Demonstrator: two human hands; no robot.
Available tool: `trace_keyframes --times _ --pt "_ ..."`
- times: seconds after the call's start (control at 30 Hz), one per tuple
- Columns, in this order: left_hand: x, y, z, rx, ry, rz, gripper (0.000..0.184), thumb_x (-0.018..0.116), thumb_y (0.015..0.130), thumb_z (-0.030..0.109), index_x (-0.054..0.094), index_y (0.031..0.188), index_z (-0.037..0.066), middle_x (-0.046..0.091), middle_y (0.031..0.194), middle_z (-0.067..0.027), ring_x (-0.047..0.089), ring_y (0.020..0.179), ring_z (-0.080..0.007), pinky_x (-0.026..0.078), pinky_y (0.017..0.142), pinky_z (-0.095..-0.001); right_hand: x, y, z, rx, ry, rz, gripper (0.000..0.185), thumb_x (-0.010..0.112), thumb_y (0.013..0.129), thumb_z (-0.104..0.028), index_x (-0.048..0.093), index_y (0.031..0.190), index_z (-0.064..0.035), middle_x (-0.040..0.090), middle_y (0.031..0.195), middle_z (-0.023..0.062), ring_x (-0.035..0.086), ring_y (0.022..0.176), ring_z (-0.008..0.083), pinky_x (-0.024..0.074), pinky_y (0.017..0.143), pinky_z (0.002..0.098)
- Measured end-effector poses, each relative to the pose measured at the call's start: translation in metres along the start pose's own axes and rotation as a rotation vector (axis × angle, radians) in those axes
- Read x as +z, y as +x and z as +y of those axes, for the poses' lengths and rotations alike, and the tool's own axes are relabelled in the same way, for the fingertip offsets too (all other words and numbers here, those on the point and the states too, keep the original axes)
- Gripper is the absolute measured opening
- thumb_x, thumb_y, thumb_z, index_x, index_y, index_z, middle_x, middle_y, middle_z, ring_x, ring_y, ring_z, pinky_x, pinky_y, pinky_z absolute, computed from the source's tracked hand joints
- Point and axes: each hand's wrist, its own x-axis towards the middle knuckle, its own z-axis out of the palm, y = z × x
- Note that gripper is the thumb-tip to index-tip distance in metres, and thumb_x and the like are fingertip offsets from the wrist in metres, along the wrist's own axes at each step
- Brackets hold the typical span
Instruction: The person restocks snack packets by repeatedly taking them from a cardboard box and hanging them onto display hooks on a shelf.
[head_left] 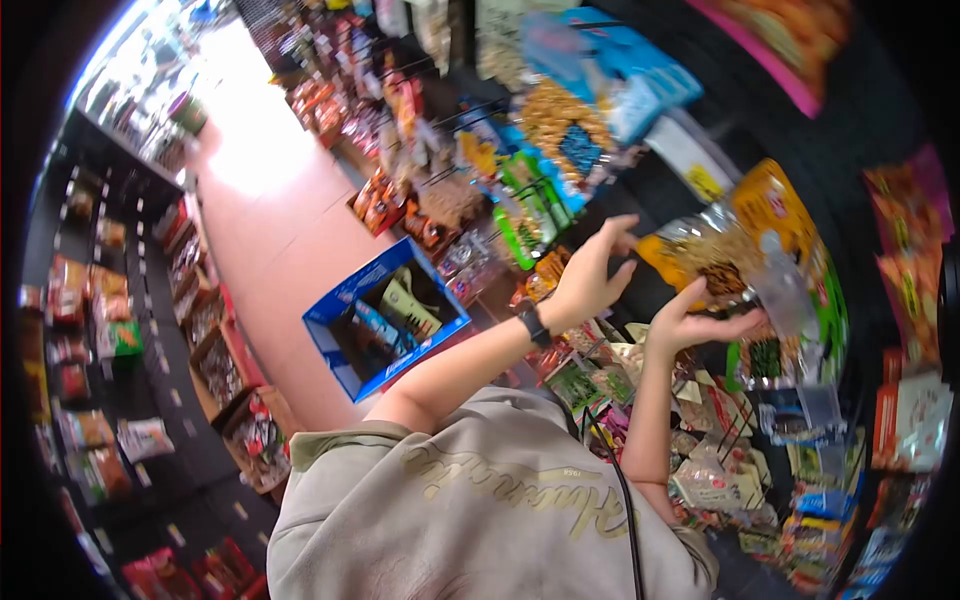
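Observation:
My left hand (590, 278), with a dark band on its wrist, is raised in front of the hanging snack bags. Its fingers are spread and hold nothing. Just beyond it hangs an orange snack bag (773, 203) with a clear window showing pale, shredded-looking food. My right hand (690, 322) is palm-up at the lower edge of that bag, thumb and fingers apart. Whether its fingertips touch the bag I cannot tell. Beside the right hand, a green-edged bag (833, 335) hangs partly behind a clear plastic tag (785, 290).
A blue box (335, 325) with a few packets stands on the left of my body. Blue snack bags (640, 85) hang above on hooks. Metal hooks (740, 425) stick out at lower right. Across the pinkish aisle floor (270, 220) are cardboard boxes (222, 375) and dark shelves.

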Motion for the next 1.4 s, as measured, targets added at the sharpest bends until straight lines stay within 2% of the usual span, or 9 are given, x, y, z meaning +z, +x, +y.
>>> trace_keyframes --times 0.1,0.2,0.37,0.53,0.73,0.9,1.0,1.23,1.4 --pt "-0.049 -0.048 -0.020 -0.062 0.156 0.003 0.045 0.053 0.079 -0.006 0.044 0.122 0.006 0.058 0.092 -0.0092 0.058 0.083 -0.0158 0.048 0.074 -0.0292 0.001 -0.064 -0.007 -0.236 0.025 -0.206 0.071 0.058 0.081 -0.009 0.014 0.135 0.0053 0.012 0.139 0.0297 0.015 0.131 0.0398 0.0124 0.107 0.0496" --pt "-0.092 -0.095 -0.041 -0.282 0.242 0.154 0.035 0.053 0.080 -0.004 0.051 0.114 0.004 0.060 0.085 -0.0088 0.059 0.076 -0.0161 0.048 0.069 -0.0287 0.005 -0.112 -0.047 -0.246 0.313 -0.497 0.046 0.058 0.079 -0.005 0.033 0.117 0.0021 0.035 0.125 0.0262 0.036 0.118 0.0367 0.0279 0.101 0.0487" --pt "-0.171 -0.162 -0.088 -0.569 0.466 0.311 0.025 0.053 0.080 0.002 0.057 0.104 0.005 0.063 0.086 -0.0113 0.063 0.081 -0.0233 0.049 0.072 -0.0325 0.043 -0.170 -0.127 -0.033 0.802 -1.109 0.027 0.053 0.079 0.002 0.050 0.106 0.0010 0.054 0.107 0.0182 0.056 0.092 0.0313 0.0458 0.083 0.0394" --pt "-0.233 -0.209 -0.138 -0.636 0.909 0.165 0.025 0.053 0.073 0.003 0.059 0.097 0.008 0.059 0.091 -0.0094 0.055 0.089 -0.0287 0.047 0.072 -0.0399 0.089 -0.283 -0.151 0.410 0.664 -1.695 0.039 0.047 0.082 -0.001 0.041 0.120 0.0032 0.052 0.111 0.0241 0.053 0.102 0.0370 0.0433 0.087 0.0408" --pt "-0.278 -0.219 -0.190 -0.871 0.965 0.074 0.039 0.055 0.071 0.002 0.054 0.109 0.008 0.054 0.108 -0.0109 0.054 0.096 -0.0296 0.048 0.078 -0.0382 0.132 -0.383 -0.142 0.253 0.130 -1.972 0.047 0.050 0.076 0.000 0.041 0.121 0.0020 0.050 0.115 0.0244 0.050 0.106 0.0395 0.0427 0.088 0.0439" --pt "-0.293 -0.200 -0.222 -0.629 1.067 -0.141 0.059 0.056 0.069 0.002 0.046 0.126 0.014 0.044 0.131 -0.0108 0.054 0.099 -0.0318 0.047 0.082 -0.0411 0.157 -0.399 -0.152 0.176 -0.016 -2.124 0.040 0.050 0.076 -0.006 0.049 0.116 -0.0028 0.058 0.104 0.0236 0.055 0.098 0.0390 0.0445 0.083 0.0456" --pt "-0.294 -0.187 -0.242 -0.605 1.184 -0.437 0.050 0.059 0.074 0.014 0.049 0.122 0.014 0.042 0.133 -0.0082 0.051 0.109 -0.0269 0.040 0.086 -0.0504 0.165 -0.413 -0.148 0.148 -0.022 -2.141 0.016 0.052 0.078 -0.012 0.064 0.087 -0.0069 0.064 0.082 0.0194 0.062 0.080 0.0355 0.0491 0.070 0.0453" --pt "-0.284 -0.184 -0.223 -0.641 1.660 -0.572 0.013 0.057 0.072 0.018 0.068 0.074 0.011 0.051 0.089 -0.0048 0.051 0.080 -0.0222 0.039 0.051 -0.0343 0.156 -0.402 -0.155 -0.082 0.010 -2.163 0.015 0.058 0.073 -0.015 0.066 0.069 -0.0042 0.064 0.078 0.0204 0.063 0.077 0.0346 0.0507 0.070 0.0429" --pt "-0.303 -0.205 -0.199 -0.575 1.471 -0.527 0.011 0.057 0.071 0.015 0.062 0.081 0.012 0.055 0.085 -0.0030 0.054 0.081 -0.0187 0.042 0.057 -0.0310 0.145 -0.378 -0.163 -0.205 0.143 -2.160 0.010 0.059 0.068 -0.011 0.066 0.073 -0.0063 0.063 0.074 0.0183 0.062 0.076 0.0349 0.0503 0.070 0.0437"
